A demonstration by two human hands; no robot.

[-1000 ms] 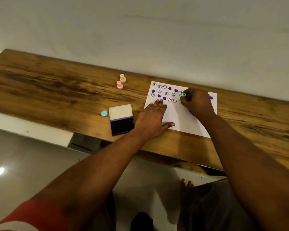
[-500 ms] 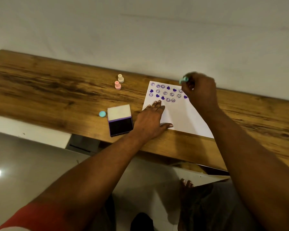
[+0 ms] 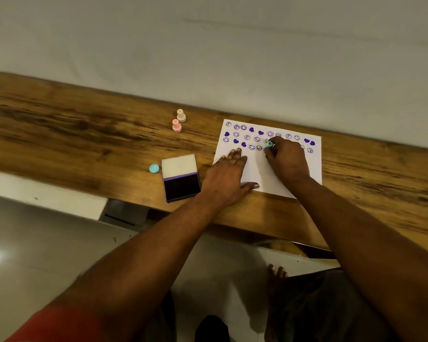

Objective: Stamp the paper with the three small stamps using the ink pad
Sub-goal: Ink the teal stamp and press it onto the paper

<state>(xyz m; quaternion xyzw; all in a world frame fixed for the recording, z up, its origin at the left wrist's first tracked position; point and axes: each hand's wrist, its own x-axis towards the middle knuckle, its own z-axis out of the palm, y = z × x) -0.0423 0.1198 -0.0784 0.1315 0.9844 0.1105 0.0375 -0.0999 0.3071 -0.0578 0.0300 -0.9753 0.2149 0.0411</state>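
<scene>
A long brown wooden table (image 3: 84, 134) stands against a plain white wall (image 3: 208, 45), with a shiny pale floor (image 3: 35, 243) below. The white paper (image 3: 262, 174) has purple smiley and heart prints. The right hand (image 3: 287, 161) pinches the teal stamp (image 3: 269, 144) down on it. The left hand (image 3: 226, 176) lies flat and open at the paper's 9 o'clock edge. The open ink pad (image 3: 181, 178) sits at the paper's 9 o'clock. At 10 o'clock stand the pink stamp (image 3: 176, 125) and cream stamp (image 3: 181, 115).

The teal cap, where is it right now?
In the head view, the teal cap lies on the table, just left of the open ink pad.
</scene>
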